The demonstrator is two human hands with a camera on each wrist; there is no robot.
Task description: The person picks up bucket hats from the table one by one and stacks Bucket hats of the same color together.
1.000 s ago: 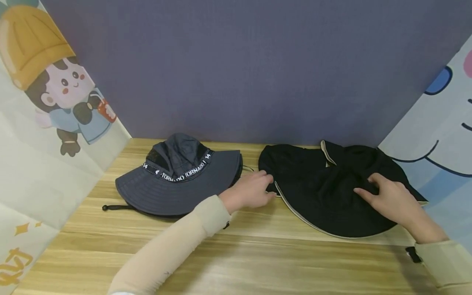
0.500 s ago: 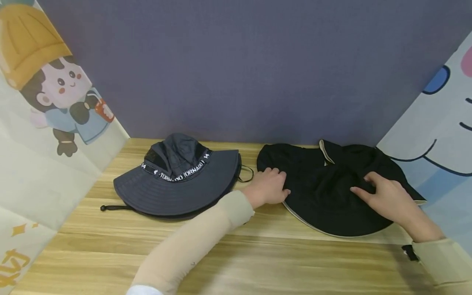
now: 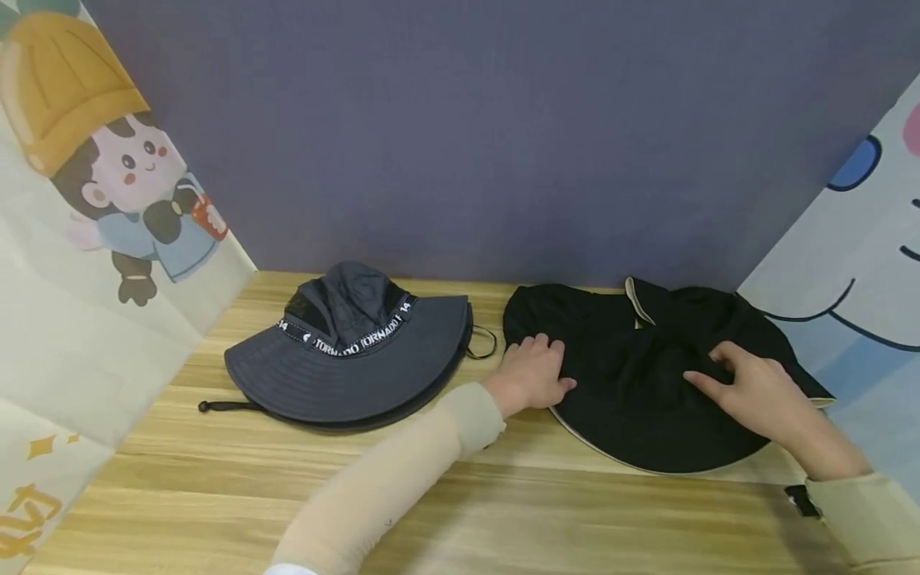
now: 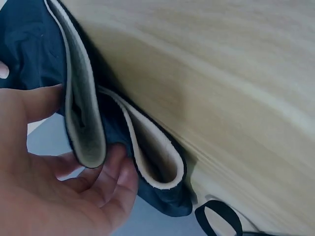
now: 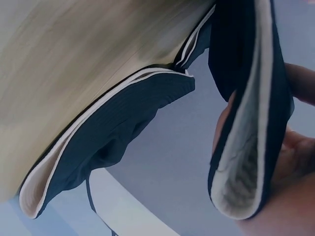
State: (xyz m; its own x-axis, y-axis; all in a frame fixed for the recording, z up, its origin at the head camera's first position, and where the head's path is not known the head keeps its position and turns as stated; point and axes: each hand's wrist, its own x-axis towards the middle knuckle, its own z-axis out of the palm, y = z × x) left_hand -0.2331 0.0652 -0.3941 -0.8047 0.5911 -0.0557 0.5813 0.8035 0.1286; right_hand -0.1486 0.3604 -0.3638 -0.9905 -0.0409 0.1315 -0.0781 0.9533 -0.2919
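A black bucket hat (image 3: 647, 431) with pale edging lies folded on the right of the table. My left hand (image 3: 533, 374) grips its left side. In the left wrist view, the thumb and fingers (image 4: 120, 182) hold a folded brim edge (image 4: 88, 147) that shows its light lining. On the right side of the same hat, my right hand (image 3: 762, 399) pinches the cloth. The right wrist view has the thumb and fingers on opposite faces of the folded brim (image 5: 236, 196); some fingers are hidden behind it.
A dark grey bucket hat (image 3: 402, 387) with a lettered band lies to the left, its thin cord loop (image 3: 483, 343) near my left hand. A cord with a toggle (image 3: 226, 406) sticks out at its left. A grey-blue panel (image 3: 489, 144) stands behind the wooden table (image 3: 180, 495).
My left hand has moved right from the black hat's left edge onto its brim and grips it. My right hand has stayed almost still. The grey hat has not moved.
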